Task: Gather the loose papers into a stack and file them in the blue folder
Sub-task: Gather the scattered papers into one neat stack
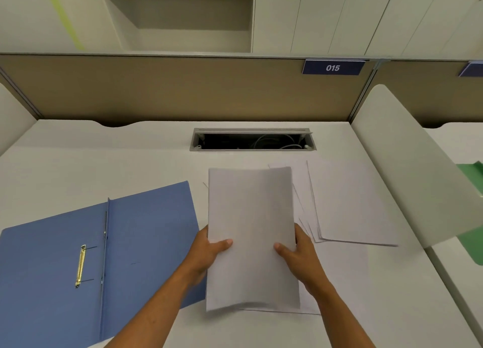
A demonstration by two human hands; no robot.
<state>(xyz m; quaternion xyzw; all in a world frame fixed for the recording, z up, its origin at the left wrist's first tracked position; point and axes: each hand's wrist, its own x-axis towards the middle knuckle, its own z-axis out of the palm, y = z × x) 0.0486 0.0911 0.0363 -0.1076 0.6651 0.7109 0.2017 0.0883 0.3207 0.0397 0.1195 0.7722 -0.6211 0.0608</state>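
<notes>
Evidently the gathering is half done: the left hand (pixel 209 245) and right hand (pixel 298 251) clamp a sheaf of papers (pixel 252 232) by its side edges, lifted over the surface (pixel 130 162), while loose sheets (pixel 350 206) lie fanned just to its right. Next, I judge, those sheets must join the sheaf before it goes into the blue folder (pixel 146 232), lying open to its left.

Two bare hands hold a stack of plain white paper sheets (pixel 252 232) up off the white desk (pixel 78 169). The left hand (pixel 209 251) grips its left edge and the right hand (pixel 300 253) grips its right edge, thumbs on top. An open blue cardboard folder (pixel 146 243) with a gold metal clip (pixel 80 266) lies left of the left hand. More loose white sheets (pixel 347 206) lie spread on the desk, beyond the right hand.
</notes>
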